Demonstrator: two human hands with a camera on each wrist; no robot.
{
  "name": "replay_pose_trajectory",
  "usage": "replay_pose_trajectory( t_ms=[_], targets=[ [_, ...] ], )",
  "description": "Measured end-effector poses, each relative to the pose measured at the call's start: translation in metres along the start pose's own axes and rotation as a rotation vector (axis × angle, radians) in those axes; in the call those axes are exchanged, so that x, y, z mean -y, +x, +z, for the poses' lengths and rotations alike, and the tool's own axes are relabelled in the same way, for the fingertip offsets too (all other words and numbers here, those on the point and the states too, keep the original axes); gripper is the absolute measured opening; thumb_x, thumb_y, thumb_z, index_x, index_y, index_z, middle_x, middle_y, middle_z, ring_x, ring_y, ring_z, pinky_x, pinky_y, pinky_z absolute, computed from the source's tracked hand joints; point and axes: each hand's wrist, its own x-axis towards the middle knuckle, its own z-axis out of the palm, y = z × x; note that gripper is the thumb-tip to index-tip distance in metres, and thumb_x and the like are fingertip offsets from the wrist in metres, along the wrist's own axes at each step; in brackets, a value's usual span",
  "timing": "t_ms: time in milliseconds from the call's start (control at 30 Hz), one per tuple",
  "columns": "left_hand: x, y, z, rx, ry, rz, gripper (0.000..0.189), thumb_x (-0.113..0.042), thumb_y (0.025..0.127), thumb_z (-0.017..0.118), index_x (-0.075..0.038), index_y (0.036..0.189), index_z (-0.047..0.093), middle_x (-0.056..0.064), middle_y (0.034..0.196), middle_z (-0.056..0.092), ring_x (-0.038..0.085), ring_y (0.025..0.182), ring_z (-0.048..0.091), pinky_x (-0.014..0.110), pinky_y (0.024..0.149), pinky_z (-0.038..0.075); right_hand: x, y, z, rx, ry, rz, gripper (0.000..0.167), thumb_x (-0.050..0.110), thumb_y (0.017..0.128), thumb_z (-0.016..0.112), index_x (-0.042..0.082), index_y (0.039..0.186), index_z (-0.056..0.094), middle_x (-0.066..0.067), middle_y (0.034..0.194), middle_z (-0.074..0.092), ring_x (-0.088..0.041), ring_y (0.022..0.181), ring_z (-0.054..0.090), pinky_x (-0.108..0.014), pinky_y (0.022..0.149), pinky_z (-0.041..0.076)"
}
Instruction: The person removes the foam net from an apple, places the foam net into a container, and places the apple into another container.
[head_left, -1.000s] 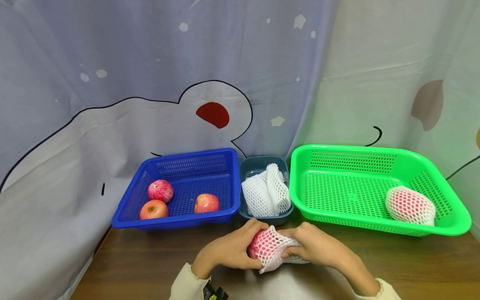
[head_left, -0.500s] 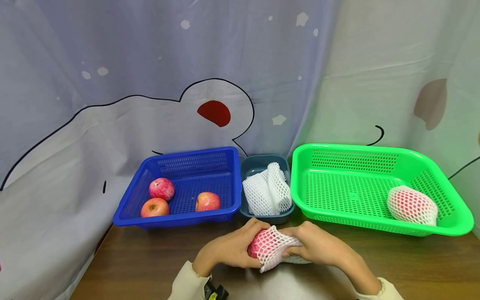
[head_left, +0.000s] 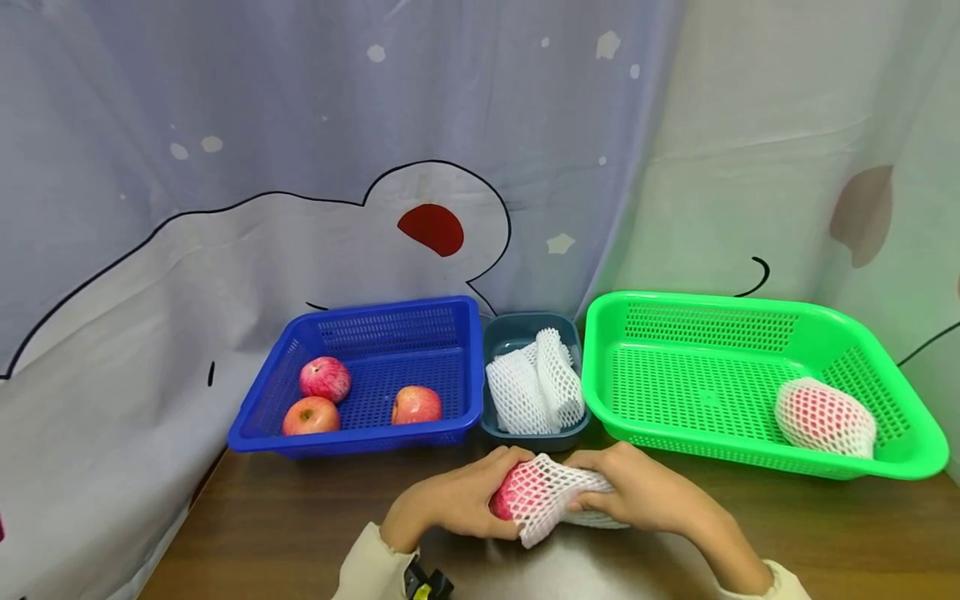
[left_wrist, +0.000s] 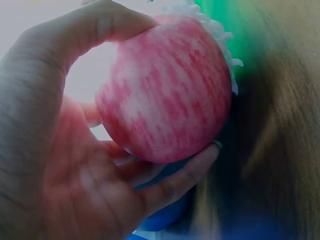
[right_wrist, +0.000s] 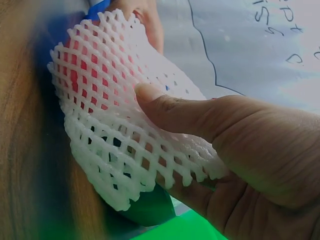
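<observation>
Over the front of the table, my left hand [head_left: 461,498] grips a red-streaked apple [left_wrist: 167,92], thumb on one side and curled fingers on the other. A white foam fruit net [right_wrist: 107,115] covers the apple's right-hand part, while its left side stays bare. My right hand [head_left: 645,493] pinches the net, with the thumb [right_wrist: 175,112] on the outside. The net's far end hangs loose beyond the apple, around my right fingers. In the left wrist view, the net's frayed edge shows just behind the apple.
A blue basket [head_left: 468,367] at back left holds three bare apples. Folded foam nets [head_left: 517,392] lie in a small dark teal bin [head_left: 498,329] at the middle. The green basket [head_left: 600,367] at right holds one netted apple [head_left: 825,417]. A printed curtain [head_left: 300,125] hangs behind.
The netted apple and both hands keep nearly the same pose. My right hand has shifted slightly to the right, and the net between the hands looks a little more stretched.
</observation>
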Motion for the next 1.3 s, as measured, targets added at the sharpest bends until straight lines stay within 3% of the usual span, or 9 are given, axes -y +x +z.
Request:
replay_pose_trajectory(
  t_ms=[367, 667, 900, 1067, 1300],
  targets=[
    [0.002, -0.002, -0.001, 0.011, -0.021, 0.017, 0.072, -0.036, 0.077, 0.077, -0.020, 0.138, 0.042, -0.006, 0.127, 0.053, 0.003, 0.114, 0.049, 0.018, 0.099, 0.044, 0.001, -0.003, -0.008, -0.016, -0.012, -0.004, 0.013, 0.033, 0.092, 0.069, 0.025, 0.103, 0.070, 0.019, 0.092, 0.068, 0.007, 0.080, 0.055, -0.019, 0.071, 0.050],
    [0.003, 0.001, 0.003, 0.019, 0.011, 0.048, 0.072, -0.035, 0.073, 0.078, -0.021, 0.135, 0.044, -0.008, 0.114, 0.054, 0.000, 0.101, 0.049, 0.014, 0.088, 0.045, 0.004, -0.010, -0.020, -0.117, -0.064, 0.051, 0.014, 0.034, 0.091, 0.071, 0.029, 0.103, 0.067, 0.021, 0.093, 0.066, 0.006, 0.082, 0.056, -0.021, 0.073, 0.050],
    [0.003, 0.000, 0.005, 0.021, 0.031, -0.004, 0.072, -0.035, 0.070, 0.081, -0.020, 0.132, 0.046, -0.010, 0.108, 0.052, -0.001, 0.096, 0.048, 0.013, 0.086, 0.045, 0.006, -0.008, -0.024, -0.157, -0.115, 0.056, 0.014, 0.032, 0.096, 0.064, 0.027, 0.110, 0.064, 0.020, 0.099, 0.065, 0.004, 0.090, 0.058, -0.026, 0.080, 0.053],
    [0.001, 0.000, 0.004, 0.018, 0.079, -0.023, 0.069, -0.038, 0.069, 0.081, -0.018, 0.127, 0.049, -0.009, 0.109, 0.052, -0.001, 0.097, 0.049, 0.013, 0.088, 0.045, 0.008, -0.007, -0.025, -0.204, -0.132, 0.058, 0.013, 0.027, 0.097, 0.064, 0.027, 0.110, 0.063, 0.020, 0.099, 0.064, 0.003, 0.090, 0.058, -0.028, 0.081, 0.053],
    [0.000, 0.003, 0.003, 0.029, 0.120, 0.026, 0.080, -0.035, 0.070, 0.080, -0.016, 0.139, 0.045, -0.004, 0.129, 0.053, 0.002, 0.116, 0.050, 0.018, 0.106, 0.042, 0.013, -0.009, -0.023, -0.271, -0.137, 0.097, 0.015, 0.026, 0.094, 0.068, 0.028, 0.108, 0.064, 0.020, 0.101, 0.065, 0.003, 0.092, 0.058, -0.029, 0.082, 0.053]
  ],
)
